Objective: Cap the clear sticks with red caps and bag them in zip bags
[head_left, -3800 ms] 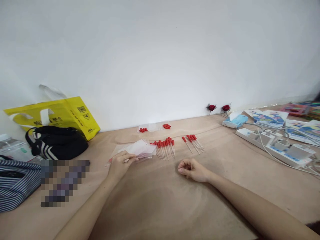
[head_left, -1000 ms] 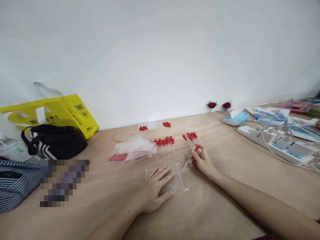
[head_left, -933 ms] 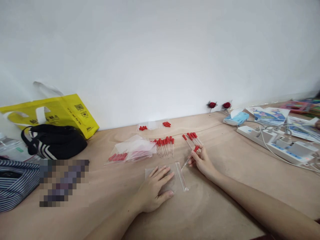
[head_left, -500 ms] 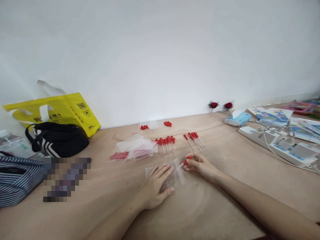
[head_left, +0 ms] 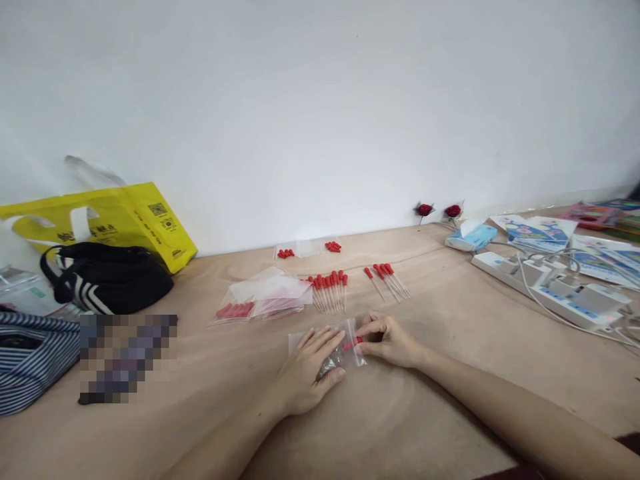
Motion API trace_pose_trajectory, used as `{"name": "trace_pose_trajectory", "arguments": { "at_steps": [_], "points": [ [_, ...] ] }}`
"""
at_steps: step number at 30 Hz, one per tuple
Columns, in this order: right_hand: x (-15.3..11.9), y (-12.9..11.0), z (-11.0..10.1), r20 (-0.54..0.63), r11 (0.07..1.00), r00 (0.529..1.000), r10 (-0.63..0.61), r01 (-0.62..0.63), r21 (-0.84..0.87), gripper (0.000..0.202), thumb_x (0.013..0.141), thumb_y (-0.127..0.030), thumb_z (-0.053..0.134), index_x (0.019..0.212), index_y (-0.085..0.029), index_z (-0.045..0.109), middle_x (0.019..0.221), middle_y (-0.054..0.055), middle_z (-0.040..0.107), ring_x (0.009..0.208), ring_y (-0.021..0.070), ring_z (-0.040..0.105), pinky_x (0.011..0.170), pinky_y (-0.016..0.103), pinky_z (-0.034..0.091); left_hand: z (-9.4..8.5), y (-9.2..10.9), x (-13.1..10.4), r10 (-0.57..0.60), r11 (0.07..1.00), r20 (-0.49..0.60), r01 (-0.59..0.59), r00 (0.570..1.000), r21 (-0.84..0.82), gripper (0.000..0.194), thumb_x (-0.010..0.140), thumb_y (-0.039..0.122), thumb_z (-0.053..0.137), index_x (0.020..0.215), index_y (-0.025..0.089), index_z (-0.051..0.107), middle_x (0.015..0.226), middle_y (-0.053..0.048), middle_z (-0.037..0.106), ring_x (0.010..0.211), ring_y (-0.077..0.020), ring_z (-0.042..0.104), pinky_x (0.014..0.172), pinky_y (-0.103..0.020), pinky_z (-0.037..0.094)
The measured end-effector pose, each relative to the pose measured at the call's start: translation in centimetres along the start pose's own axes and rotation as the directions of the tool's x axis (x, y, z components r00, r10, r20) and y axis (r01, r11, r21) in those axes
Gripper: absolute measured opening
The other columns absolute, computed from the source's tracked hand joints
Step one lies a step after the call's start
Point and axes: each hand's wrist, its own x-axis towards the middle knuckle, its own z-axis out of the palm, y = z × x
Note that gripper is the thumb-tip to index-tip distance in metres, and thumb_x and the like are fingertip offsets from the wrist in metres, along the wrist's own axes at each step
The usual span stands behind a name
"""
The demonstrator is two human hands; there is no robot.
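Note:
My left hand lies flat, fingers stretched, over a clear zip bag on the table, pressing it down. At the bag's open right end, my right hand pinches a red-bulbed glass dropper. Most of this dropper is inside the bag, its red bulb at the zip edge; my left fingers hide the glass end. Behind my hands lies a row of red-bulbed droppers, with several more droppers to its right. A stack of clear zip bags sits left of the row, with red bulbs inside one.
Two small bags of red bulbs lie near the wall. On the right are a power strip with cables, a blue tissue pack and printed sheets. A yellow bag, black pouch and striped bag stand left.
My right hand has moved left and slid the dropper deeper into the zip bag, so its red bulb is now at the opening. My left hand has stayed on the bag.

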Motion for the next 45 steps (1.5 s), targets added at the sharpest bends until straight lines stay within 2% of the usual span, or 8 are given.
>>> {"name": "trace_pose_trajectory", "arguments": {
  "at_steps": [9, 16, 20, 24, 31, 37, 41, 45],
  "points": [
    [0.0, -0.4, -0.3, 0.2, 0.986, 0.98, -0.007, 0.04, -0.162, 0.028, 0.077, -0.046, 0.051, 0.074, -0.025, 0.07, 0.071, 0.001, 0.06, 0.078, 0.0159, 0.051, 0.082, 0.037, 0.026, 0.4, 0.0, 0.0, -0.026, 0.999, -0.061, 0.024, 0.998, -0.035, 0.054, 0.082, 0.041, 0.046, 0.131, 0.024, 0.031, 0.137, -0.007, 0.031, 0.126, -0.0256, 0.025, 0.102, -0.045, 0.024],
    [-0.1, 0.7, -1.0, 0.192, 0.998, 0.981, -0.001, 0.014, -0.066, 0.023, 0.068, -0.043, 0.062, 0.076, -0.022, 0.07, 0.07, 0.001, 0.062, 0.07, 0.0138, 0.054, 0.075, 0.03, 0.036, -2.5, -0.7, -1.7, 0.008, 0.982, -0.025, -0.013, 1.0, -0.189, 0.042, 0.077, 0.028, 0.05, 0.119, 0.026, 0.045, 0.122, -0.004, 0.046, 0.11, -0.0219, 0.045, 0.094, -0.039, 0.037],
    [1.3, 2.2, -3.0, -0.096, 0.967, 0.982, 0.162, -0.177, -0.182, 0.02, 0.076, -0.031, 0.052, 0.071, -0.017, 0.065, 0.071, 0.002, 0.063, 0.064, 0.0139, 0.055, 0.06, 0.024, 0.041, -2.9, -1.3, -2.4, 0.005, 0.986, 0.066, 0.006, 0.998, -0.164, 0.04, 0.079, 0.028, 0.05, 0.119, 0.029, 0.048, 0.13, -0.002, 0.042, 0.121, -0.0236, 0.035, 0.1, -0.044, 0.028],
    [4.4, 3.6, -4.7, -0.404, 0.724, 0.874, 0.272, -0.462, -0.512, 0.014, 0.076, -0.017, 0.049, 0.083, -0.015, 0.06, 0.09, 0.007, 0.063, 0.087, 0.0168, 0.056, 0.074, 0.025, 0.041, -2.0, -1.0, -1.9, 0.017, 0.99, 0.051, -0.01, 0.999, -0.138, 0.041, 0.08, 0.03, 0.05, 0.12, 0.028, 0.047, 0.131, -0.003, 0.041, 0.123, -0.0232, 0.032, 0.102, -0.046, 0.024],
    [8.6, 4.0, -3.0, -0.483, 0.573, 0.805, 0.344, -0.587, -0.571, 0.027, 0.078, -0.008, 0.039, 0.102, -0.003, 0.049, 0.097, 0.024, 0.056, 0.095, 0.0288, 0.054, 0.076, 0.037, 0.04, -1.7, -0.5, -1.2, 0.014, 0.996, 0.049, -0.01, 0.999, -0.089, 0.035, 0.088, 0.023, 0.034, 0.12, 0.026, 0.048, 0.131, -0.003, 0.043, 0.124, -0.0203, 0.031, 0.103, -0.046, 0.02],
    [7.8, 3.0, -3.4, -0.391, 0.628, 0.869, 0.302, -0.49, -0.605, 0.044, 0.076, -0.005, 0.037, 0.12, -0.004, 0.034, 0.105, 0.021, 0.053, 0.093, 0.0252, 0.054, 0.076, 0.034, 0.041, -1.2, -0.8, -1.3, 0.051, 0.995, 0.012, -0.049, 0.999, -0.087, 0.036, 0.085, 0.02, 0.04, 0.12, 0.027, 0.047, 0.13, -0.002, 0.044, 0.123, -0.0214, 0.032, 0.103, -0.046, 0.023],
    [4.6, 3.3, -4.3, -0.295, 0.92, 0.94, 0.172, -0.26, -0.294, 0.059, 0.08, -0.015, 0.035, 0.132, -0.009, 0.009, 0.092, 0.012, 0.055, 0.07, 0.0172, 0.056, 0.066, 0.03, 0.045, -1.0, -0.9, -1.4, 0.038, 0.995, -0.016, -0.039, 0.999, -0.097, 0.041, 0.084, 0.021, 0.042, 0.124, 0.028, 0.042, 0.132, -0.003, 0.041, 0.123, -0.0218, 0.033, 0.102, -0.045, 0.024],
    [1.3, 3.5, -3.2, -0.409, 0.946, 0.87, 0.277, -0.172, 0.275, 0.062, 0.08, -0.028, 0.039, 0.13, -0.022, 0.002, 0.076, -0.001, 0.05, 0.045, 0.0102, 0.047, 0.043, 0.025, 0.044, -1.1, -0.9, -1.5, -0.029, 0.993, -0.021, 0.027, 0.999, -0.111, 0.046, 0.083, 0.026, 0.043, 0.128, 0.023, 0.036, 0.136, -0.007, 0.034, 0.124, -0.0231, 0.032, 0.1, -0.042, 0.031]
  ]
}}
